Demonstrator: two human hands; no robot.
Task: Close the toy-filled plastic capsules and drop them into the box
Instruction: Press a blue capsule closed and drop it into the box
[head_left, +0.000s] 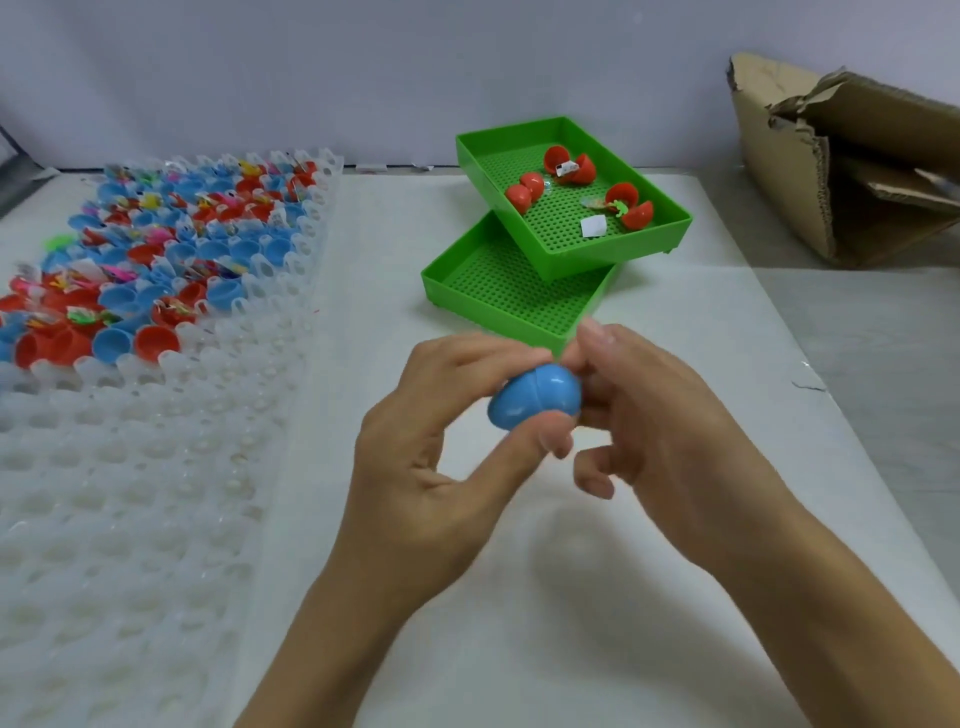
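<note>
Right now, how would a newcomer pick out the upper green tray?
Start at the torn cardboard box at far right, then look left to two stacked green perforated trays. The upper tray sits askew on the lower tray and, unlike it, holds open red capsules and a white paper slip.

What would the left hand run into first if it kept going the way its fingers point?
The left hand points right, pinching the blue capsule. Past that, it would meet the right hand, which touches the capsule's other end.
</note>
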